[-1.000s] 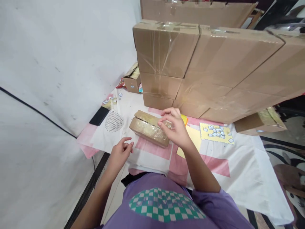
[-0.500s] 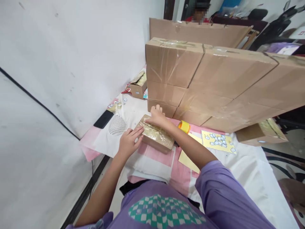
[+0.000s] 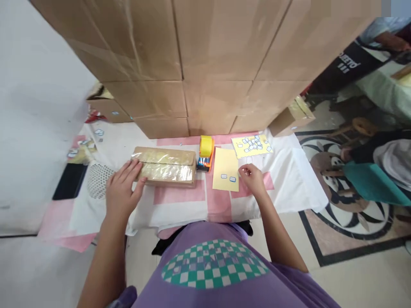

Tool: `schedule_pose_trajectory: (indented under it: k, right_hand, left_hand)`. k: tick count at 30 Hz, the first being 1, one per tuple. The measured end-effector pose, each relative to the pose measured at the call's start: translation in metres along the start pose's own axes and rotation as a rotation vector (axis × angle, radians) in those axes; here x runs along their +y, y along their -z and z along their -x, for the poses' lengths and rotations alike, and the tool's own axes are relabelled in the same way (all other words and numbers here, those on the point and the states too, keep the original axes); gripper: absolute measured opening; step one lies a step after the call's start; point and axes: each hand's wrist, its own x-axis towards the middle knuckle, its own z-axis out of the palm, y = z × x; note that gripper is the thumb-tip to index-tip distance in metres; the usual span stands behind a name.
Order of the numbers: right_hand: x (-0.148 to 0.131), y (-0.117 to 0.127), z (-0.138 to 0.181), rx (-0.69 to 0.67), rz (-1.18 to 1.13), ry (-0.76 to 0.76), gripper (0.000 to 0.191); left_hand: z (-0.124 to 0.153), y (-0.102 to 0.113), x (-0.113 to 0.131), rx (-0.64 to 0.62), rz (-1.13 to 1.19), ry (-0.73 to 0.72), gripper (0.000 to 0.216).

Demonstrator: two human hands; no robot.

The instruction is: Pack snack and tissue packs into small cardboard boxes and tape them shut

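A small cardboard box (image 3: 167,167) with shiny tape over its top lies on the cloth-covered table. My left hand (image 3: 123,188) rests on the box's left end, fingers stretched out flat. Right of the box stands an orange tape dispenser (image 3: 210,160) with a yellow roll. Beside that is a pale yellow sheet (image 3: 224,160) bearing two small blue-edged labels. My right hand (image 3: 252,177) is at the sheet's right edge, fingertips pinched together; whatever they hold, if anything, is too small to make out. Another yellow sheet (image 3: 237,149) behind it carries several loose labels.
A wall of large taped cartons (image 3: 218,98) stands along the table's back. Smaller boxes flank it, left (image 3: 112,109) and right (image 3: 290,117). A black phone-like slab (image 3: 69,182) and a white perforated piece (image 3: 99,179) lie at left. Other people are partly visible at right.
My right hand has left the box top and moved right to the yellow sheet. My left hand still touches the box's left end, its fingers now on top. The view has turned right and down.
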Motion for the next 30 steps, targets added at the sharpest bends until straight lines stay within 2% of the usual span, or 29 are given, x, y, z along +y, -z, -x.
schedule_pose_trajectory:
  k: [2,5,9,13,20,26,30]
  right_hand:
    - [0.012,-0.011,0.019,-0.06,-0.003,-0.004,0.017]
    - [0.011,-0.03,0.028,-0.132,0.058,0.039,0.022]
    - [-0.005,-0.044,0.02,-0.228,0.313,0.081,0.025]
    - [-0.019,-0.05,0.011,-0.328,0.379,0.011,0.017]
    - [-0.023,-0.057,0.01,-0.34,0.359,-0.036,0.014]
    - [-0.022,-0.056,0.021,-0.297,0.312,-0.102,0.024]
    - [-0.025,-0.059,0.027,-0.279,0.267,-0.124,0.025]
  left_hand:
    - [-0.003,0.002,0.004,-0.004,-0.034,0.045,0.046]
    - [-0.005,0.005,0.011,-0.014,-0.05,0.083,0.046]
    - [-0.004,0.002,0.018,0.005,-0.042,0.086,0.044]
    - [0.003,-0.004,0.018,0.049,-0.005,0.065,0.046]
    - [0.007,-0.008,0.021,0.077,-0.034,0.102,0.048]
    - [0.004,0.0,0.045,0.048,-0.115,0.21,0.046]
    - [0.012,0.002,0.057,0.106,-0.111,0.22,0.046]
